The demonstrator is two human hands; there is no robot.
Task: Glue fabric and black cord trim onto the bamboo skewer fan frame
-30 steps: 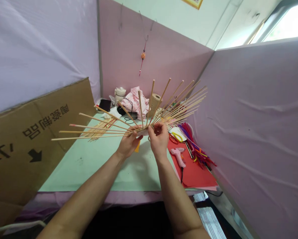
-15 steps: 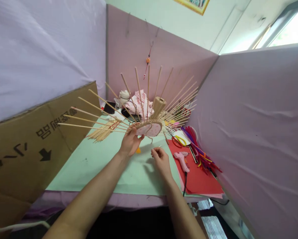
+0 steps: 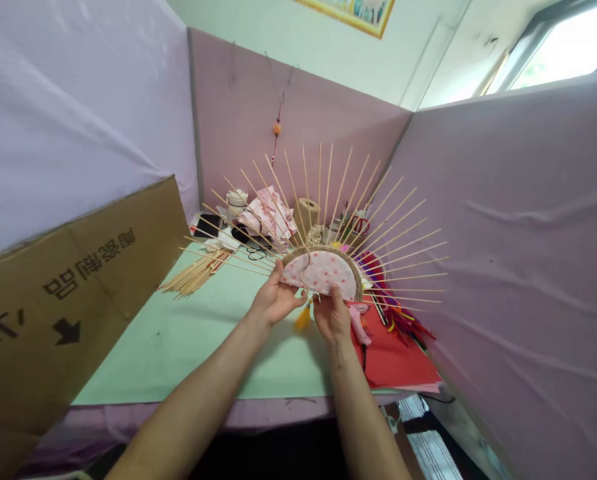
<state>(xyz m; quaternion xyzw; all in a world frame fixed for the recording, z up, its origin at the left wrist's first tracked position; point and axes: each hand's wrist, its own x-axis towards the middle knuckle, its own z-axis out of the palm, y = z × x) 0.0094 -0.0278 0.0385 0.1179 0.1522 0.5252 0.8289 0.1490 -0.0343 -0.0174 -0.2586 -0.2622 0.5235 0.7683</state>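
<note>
Both hands hold a fan-shaped craft piece above the table: a half-round panel of pink patterned fabric (image 3: 323,270) with a brown cord rim and many thin wooden sticks (image 3: 348,187) spread outward. My left hand (image 3: 274,300) grips its lower left corner, thumb stretched along the bottom edge. Closed on the bottom edge right of the middle is my right hand (image 3: 333,317), thumb in front of the fabric. A loose piece of cord (image 3: 306,261) lies over the fabric. Below the panel, between my hands, a yellow-orange tassel (image 3: 302,319) shows, blurred.
On the left of the table lies a bundle of wooden sticks (image 3: 198,273), near a cardboard sheet (image 3: 78,287). A pink glue gun (image 3: 360,325) rests on red paper (image 3: 398,357) at the right. Behind are crumpled pink cloth (image 3: 268,213), a brown roll (image 3: 308,212) and colourful pipe cleaners (image 3: 403,320).
The fan piece has turned so its fabric side faces me more and its sticks fan upright. My right hand has risen from below and taken hold of its bottom edge.
</note>
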